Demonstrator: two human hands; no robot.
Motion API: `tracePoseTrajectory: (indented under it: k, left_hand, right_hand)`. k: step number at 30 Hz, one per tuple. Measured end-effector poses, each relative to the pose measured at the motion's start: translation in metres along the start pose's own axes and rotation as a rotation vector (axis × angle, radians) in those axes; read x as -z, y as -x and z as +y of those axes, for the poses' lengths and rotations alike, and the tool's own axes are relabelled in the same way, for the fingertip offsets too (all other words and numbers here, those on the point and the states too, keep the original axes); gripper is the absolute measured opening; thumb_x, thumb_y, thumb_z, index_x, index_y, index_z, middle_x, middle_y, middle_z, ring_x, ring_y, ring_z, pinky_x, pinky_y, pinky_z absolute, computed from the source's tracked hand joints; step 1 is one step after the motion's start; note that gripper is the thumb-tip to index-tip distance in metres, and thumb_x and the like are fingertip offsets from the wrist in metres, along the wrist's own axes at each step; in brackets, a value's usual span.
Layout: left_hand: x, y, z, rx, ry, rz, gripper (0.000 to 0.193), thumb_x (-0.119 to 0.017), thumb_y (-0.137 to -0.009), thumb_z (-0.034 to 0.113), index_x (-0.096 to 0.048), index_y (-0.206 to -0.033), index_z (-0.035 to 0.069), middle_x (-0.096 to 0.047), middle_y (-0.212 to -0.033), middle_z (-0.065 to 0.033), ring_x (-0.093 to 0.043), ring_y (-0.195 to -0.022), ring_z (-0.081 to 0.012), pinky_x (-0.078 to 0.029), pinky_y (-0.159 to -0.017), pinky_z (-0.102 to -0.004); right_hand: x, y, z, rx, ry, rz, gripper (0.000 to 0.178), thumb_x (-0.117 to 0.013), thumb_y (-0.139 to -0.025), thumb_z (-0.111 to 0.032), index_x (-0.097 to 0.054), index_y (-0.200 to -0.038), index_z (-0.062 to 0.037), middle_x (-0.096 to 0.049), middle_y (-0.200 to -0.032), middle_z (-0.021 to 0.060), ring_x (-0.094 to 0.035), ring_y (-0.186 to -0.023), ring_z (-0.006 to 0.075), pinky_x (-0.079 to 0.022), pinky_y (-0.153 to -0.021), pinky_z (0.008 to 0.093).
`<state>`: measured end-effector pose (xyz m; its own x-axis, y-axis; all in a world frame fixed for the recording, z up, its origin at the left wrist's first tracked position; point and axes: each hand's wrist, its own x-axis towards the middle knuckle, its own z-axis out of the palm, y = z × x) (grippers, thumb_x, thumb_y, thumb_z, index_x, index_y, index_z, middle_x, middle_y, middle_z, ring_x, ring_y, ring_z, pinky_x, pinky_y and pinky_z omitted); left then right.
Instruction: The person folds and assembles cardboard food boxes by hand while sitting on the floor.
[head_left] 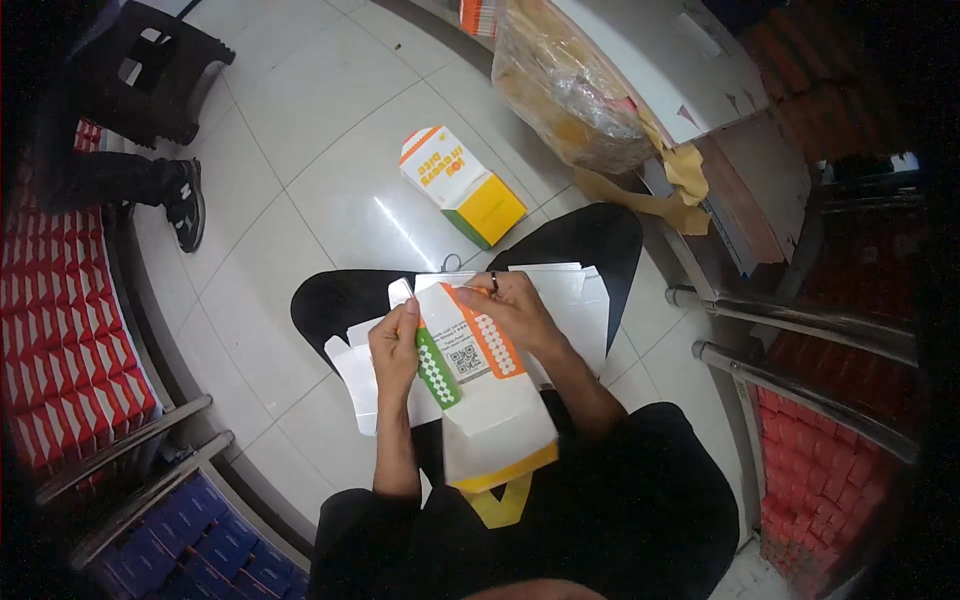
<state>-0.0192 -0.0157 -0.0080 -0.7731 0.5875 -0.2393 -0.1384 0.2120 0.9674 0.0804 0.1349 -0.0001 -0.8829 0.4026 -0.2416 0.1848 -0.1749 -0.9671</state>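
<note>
A partly folded carton (500, 433), white with green, orange and yellow panels, is held over my lap between both hands. My left hand (394, 346) pinches its upper left edge beside the green strip. At the upper right, my right hand (512, 308) grips the orange side, with a dark ring on one finger. Below the carton, flat white cardboard blanks (575, 310) lie across my crossed legs. On the floor ahead rests another carton (465, 185), white, yellow, green and orange, folded into a box shape.
Metal-railed racks of red boxes (65, 330) and blue boxes (190, 535) stand at left, and red packets (815, 465) at right. A plastic-wrapped bundle (565, 90) and brown paper (650, 205) lie ahead right. A dark stool (150, 75) and a person's shoe (184, 208) are far left.
</note>
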Motion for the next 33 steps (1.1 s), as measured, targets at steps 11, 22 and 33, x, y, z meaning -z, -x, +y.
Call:
tracePoseTrajectory:
  k: [11,22,33]
  left_hand:
    - [0.001,0.0,0.006,-0.076,0.038,0.016,0.041,-0.051,-0.09,0.033,-0.058,-0.073,-0.003,-0.051,-0.063,0.0014,-0.043,-0.061,-0.0064,-0.035,-0.054,-0.0249]
    - [0.004,-0.015,-0.007,-0.17,0.282,-0.078,0.036,-0.046,-0.093,0.03,-0.06,-0.088,-0.003,-0.058,-0.076,-0.0029,-0.05,-0.067,-0.0086,-0.04,-0.059,-0.0231]
    - [0.016,-0.011,0.012,-0.317,0.139,0.466,0.053,-0.037,-0.094,0.043,-0.055,-0.096,-0.006,-0.059,-0.087,-0.0112,-0.057,-0.078,-0.0142,-0.047,-0.071,-0.0287]
  right_hand:
    - [-0.007,0.006,-0.041,-0.091,-0.295,0.003,0.02,-0.061,-0.085,-0.021,-0.06,-0.072,-0.0051,-0.055,-0.067,-0.0033,-0.048,-0.061,0.0012,-0.038,-0.053,0.0171]
    - [0.005,-0.004,-0.031,0.093,-0.153,-0.019,0.027,-0.061,-0.086,-0.019,-0.06,-0.102,0.0029,-0.057,-0.083,-0.0032,-0.048,-0.075,0.0008,-0.041,-0.065,0.0174]
    - [0.017,0.003,-0.006,-0.093,-0.495,-0.273,0.061,-0.041,-0.091,-0.045,-0.026,-0.137,-0.0076,-0.039,-0.132,0.0077,-0.04,-0.117,0.0125,-0.034,-0.097,0.0301]
